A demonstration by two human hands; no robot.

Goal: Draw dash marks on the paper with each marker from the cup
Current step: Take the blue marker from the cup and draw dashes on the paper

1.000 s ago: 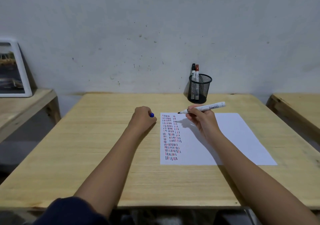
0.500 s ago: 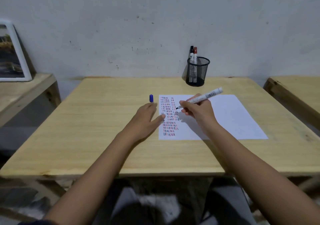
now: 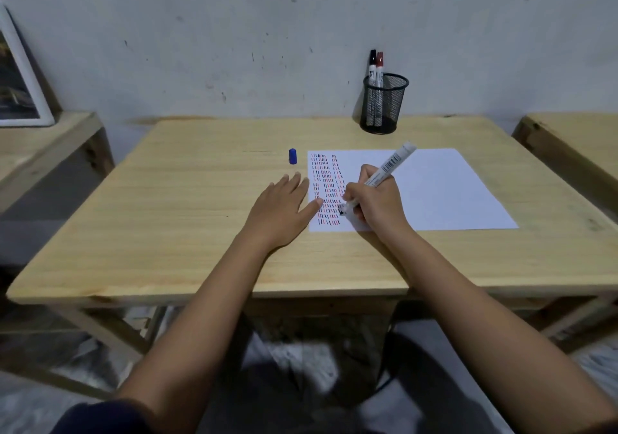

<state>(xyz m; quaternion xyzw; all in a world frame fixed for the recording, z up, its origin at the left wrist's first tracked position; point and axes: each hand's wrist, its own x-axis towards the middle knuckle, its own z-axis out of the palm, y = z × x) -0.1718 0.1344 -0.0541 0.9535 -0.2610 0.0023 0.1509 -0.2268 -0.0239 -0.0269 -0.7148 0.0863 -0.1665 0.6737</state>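
Observation:
A white sheet of paper [image 3: 434, 186] lies on the wooden table [image 3: 200, 199], its left part filled with columns of short red, blue and black dashes. My right hand [image 3: 374, 202] grips a white marker [image 3: 384, 172], tip down on the paper near the lower end of the second column. My left hand [image 3: 284, 206] lies flat and open on the table, thumb touching the paper's left edge. A blue cap [image 3: 293, 156] stands on the table beyond my left hand. A black mesh cup [image 3: 384, 104] at the back holds a black-capped and a red-capped marker [image 3: 376, 75].
A framed picture [image 3: 16, 75] leans on the wall on a side bench at left. Another wooden bench [image 3: 575, 146] stands at right. The wall rises right behind the table.
My left hand put the blue cap down on the table and then flattened beside the paper. My right hand brought the marker's tip down the sheet onto the lower dashes.

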